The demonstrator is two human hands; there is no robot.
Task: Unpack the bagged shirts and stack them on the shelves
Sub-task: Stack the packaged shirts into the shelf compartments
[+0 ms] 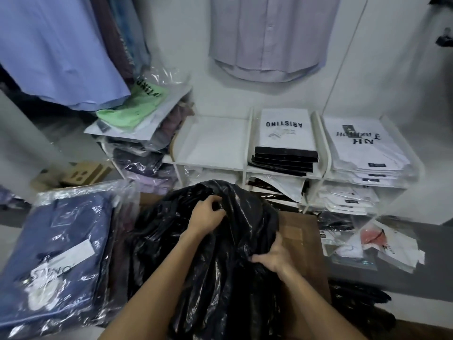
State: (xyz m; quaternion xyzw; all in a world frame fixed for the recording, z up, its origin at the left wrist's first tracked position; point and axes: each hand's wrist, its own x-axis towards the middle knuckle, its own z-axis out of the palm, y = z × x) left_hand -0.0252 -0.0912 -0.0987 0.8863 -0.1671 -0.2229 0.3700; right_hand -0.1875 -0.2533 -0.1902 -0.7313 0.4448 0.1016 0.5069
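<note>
In the head view, a large glossy black plastic bag (pixel 220 253) is held upright in the middle, over a brown wooden surface (pixel 300 238) which is seen at its right. The left hand (pixel 208 213) is clenched on a fold of the plastic near the top of the bag, and the right hand (pixel 273 257) is grasping the bag lower, on its right side. The film is probably gripped at two places so that the mouth can be found and pulled open; what is inside the bag is hidden.

Just to the left of the bag, a pile of dark blue shirts in clear plastic wrappers (pixel 58 253) is lying, probably kept near so that it can be lifted to the shelves next.

Behind the bag the white compartment shelf unit (pixel 250 143) is standing against the wall. One upper compartment holds a stack of white and black flat packets (pixel 284 141); the compartment to its right holds a stack of white wrapped shirts (pixel 365 148). The upper compartment at the left of these shows no stack, so it is judged a likely place for the next shirts. A leaning heap of wrapped shirts with a green one on top (pixel 137 114) is piled at the left end of the unit.
</note>
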